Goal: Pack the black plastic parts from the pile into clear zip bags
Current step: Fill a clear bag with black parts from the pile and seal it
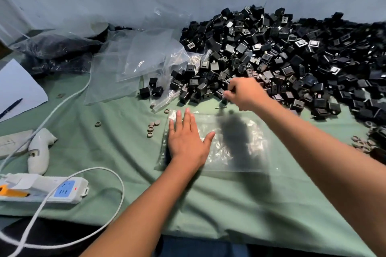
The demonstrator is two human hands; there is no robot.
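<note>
- Head view: the left hand (186, 140) lies flat, fingers straight and spread, pressing the left end of a clear bag (234, 144) that lies on the green cloth (129, 152) near the table's front edge
- The right hand (244, 95) reaches to the near edge of the pile (282, 62) of black parts at the table's back right; its fingers are curled at a part, but blur hides whether they hold it
- Spare bags (133, 62) lie back centre; a power strip (46, 191) sits at the front left

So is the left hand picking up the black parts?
No, the left hand lies flat on the clear bag, holding nothing.
</note>
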